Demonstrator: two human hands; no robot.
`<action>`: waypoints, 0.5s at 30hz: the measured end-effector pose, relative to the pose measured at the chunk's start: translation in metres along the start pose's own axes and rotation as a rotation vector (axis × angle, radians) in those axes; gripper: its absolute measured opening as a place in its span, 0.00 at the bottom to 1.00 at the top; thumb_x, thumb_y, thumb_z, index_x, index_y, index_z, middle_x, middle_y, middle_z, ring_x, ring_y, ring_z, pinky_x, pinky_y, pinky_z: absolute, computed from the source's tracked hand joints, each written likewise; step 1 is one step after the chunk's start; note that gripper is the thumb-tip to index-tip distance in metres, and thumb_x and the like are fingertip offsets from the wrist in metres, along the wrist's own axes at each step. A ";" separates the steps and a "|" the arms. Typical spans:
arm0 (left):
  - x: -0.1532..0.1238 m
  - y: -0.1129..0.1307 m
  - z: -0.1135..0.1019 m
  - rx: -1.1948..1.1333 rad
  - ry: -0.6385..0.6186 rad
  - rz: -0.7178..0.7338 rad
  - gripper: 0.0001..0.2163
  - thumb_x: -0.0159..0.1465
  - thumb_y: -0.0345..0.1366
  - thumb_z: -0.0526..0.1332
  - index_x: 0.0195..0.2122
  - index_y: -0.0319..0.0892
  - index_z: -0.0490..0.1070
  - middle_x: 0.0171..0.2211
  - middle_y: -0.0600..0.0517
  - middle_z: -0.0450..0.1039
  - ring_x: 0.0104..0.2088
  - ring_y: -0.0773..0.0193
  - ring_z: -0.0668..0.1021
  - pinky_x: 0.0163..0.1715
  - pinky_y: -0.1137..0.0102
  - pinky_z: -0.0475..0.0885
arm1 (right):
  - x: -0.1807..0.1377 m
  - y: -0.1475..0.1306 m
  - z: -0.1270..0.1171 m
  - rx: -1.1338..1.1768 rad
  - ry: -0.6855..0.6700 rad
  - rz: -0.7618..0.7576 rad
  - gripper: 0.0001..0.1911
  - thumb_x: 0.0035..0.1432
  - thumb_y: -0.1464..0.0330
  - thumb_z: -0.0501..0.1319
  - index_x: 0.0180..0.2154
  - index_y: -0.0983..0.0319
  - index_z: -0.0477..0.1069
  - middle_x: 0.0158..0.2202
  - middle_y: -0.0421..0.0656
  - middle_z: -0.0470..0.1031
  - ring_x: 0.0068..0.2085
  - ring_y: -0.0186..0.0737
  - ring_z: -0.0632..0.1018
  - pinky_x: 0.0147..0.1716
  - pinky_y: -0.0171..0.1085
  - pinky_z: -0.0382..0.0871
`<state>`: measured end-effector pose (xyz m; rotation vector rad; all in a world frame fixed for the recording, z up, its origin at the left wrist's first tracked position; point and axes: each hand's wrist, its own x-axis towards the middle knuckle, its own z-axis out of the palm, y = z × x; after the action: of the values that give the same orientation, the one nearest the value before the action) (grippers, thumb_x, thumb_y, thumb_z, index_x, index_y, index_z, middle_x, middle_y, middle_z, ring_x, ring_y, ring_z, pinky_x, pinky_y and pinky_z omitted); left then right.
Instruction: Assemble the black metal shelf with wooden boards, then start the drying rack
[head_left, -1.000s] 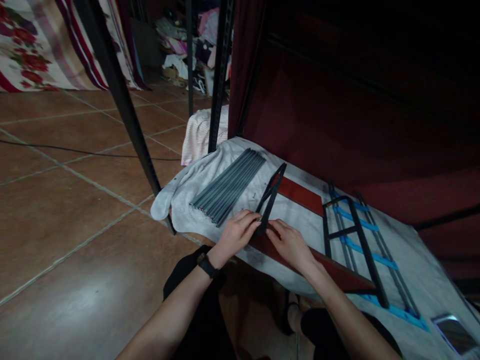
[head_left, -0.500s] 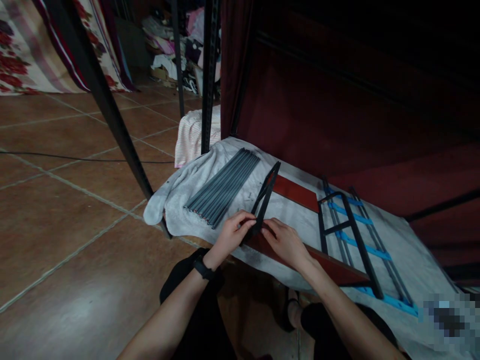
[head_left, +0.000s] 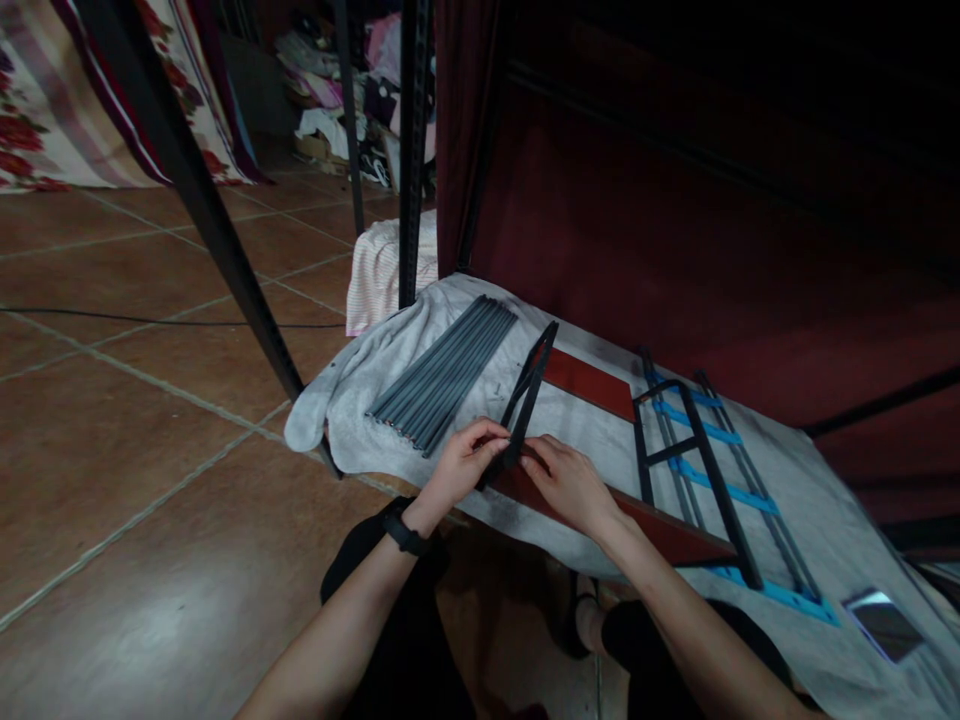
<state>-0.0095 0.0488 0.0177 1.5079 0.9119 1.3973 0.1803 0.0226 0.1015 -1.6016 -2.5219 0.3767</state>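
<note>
Through the head camera I watch both hands work near the front edge of the grey blanket (head_left: 810,490), at the lower end of a slim black frame (head_left: 531,395), which stands tilted there. The left hand (head_left: 471,458), with a dark watch (head_left: 406,530) on its wrist, has the thumb and fingertips drawn close together on one side of this end. The right hand (head_left: 568,482) has bent fingers at the other side. Whether each one grips the bar, or some small piece, I cannot tell.

From below the hands, a red-brown board (head_left: 667,532) runs along the front edge, as far as the foot of a second black frame (head_left: 718,480). A shorter red board (head_left: 589,384) lies farther back, toward the dark red curtain (head_left: 637,230); between the two boards a strip of blanket gives some room to my right.

To my left the room is narrower: grey rods (head_left: 446,375) lie side by side, their near ends close to the front edge, and small screws (head_left: 498,388) lie between them and the held frame. Beyond this corner stands a slanting dark post (head_left: 206,220), and the tiled floor (head_left: 150,480) spreads wide.

Blue crosspieces (head_left: 720,435) on thin bars lie behind the second frame; a phone (head_left: 885,625) lies near the right side.
</note>
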 end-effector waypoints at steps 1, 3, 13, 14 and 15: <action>0.000 0.000 0.000 -0.009 -0.006 0.006 0.07 0.67 0.40 0.65 0.38 0.42 0.79 0.35 0.50 0.78 0.38 0.62 0.78 0.42 0.69 0.73 | 0.000 0.001 0.001 -0.002 0.003 -0.002 0.15 0.75 0.66 0.53 0.55 0.58 0.74 0.51 0.45 0.80 0.51 0.45 0.81 0.51 0.41 0.71; 0.000 0.000 -0.001 -0.033 -0.017 0.008 0.08 0.67 0.40 0.65 0.39 0.42 0.79 0.35 0.50 0.78 0.38 0.61 0.79 0.43 0.69 0.73 | -0.001 0.002 0.002 -0.001 0.012 -0.002 0.15 0.75 0.65 0.53 0.56 0.58 0.74 0.52 0.46 0.80 0.51 0.45 0.81 0.52 0.42 0.72; 0.003 -0.005 0.001 -0.139 -0.006 -0.094 0.10 0.63 0.43 0.69 0.37 0.41 0.79 0.33 0.51 0.77 0.36 0.62 0.78 0.40 0.69 0.72 | -0.004 0.006 0.006 -0.027 0.052 -0.011 0.15 0.75 0.65 0.53 0.56 0.57 0.74 0.52 0.46 0.80 0.50 0.46 0.81 0.52 0.44 0.72; 0.002 -0.005 0.001 -0.143 -0.011 -0.090 0.10 0.63 0.43 0.69 0.37 0.41 0.79 0.33 0.51 0.78 0.36 0.62 0.78 0.40 0.69 0.72 | -0.004 0.006 0.005 -0.029 0.050 -0.016 0.15 0.75 0.65 0.53 0.55 0.58 0.75 0.52 0.46 0.80 0.50 0.46 0.81 0.52 0.44 0.72; 0.002 -0.004 0.001 -0.147 -0.017 -0.087 0.10 0.63 0.43 0.69 0.37 0.41 0.80 0.33 0.51 0.78 0.36 0.62 0.78 0.40 0.69 0.72 | -0.003 0.005 0.005 -0.026 0.049 -0.021 0.15 0.75 0.65 0.53 0.55 0.58 0.74 0.52 0.46 0.80 0.50 0.46 0.81 0.53 0.44 0.72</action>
<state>-0.0085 0.0524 0.0144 1.3531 0.8351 1.3564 0.1851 0.0211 0.0951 -1.5728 -2.5155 0.2999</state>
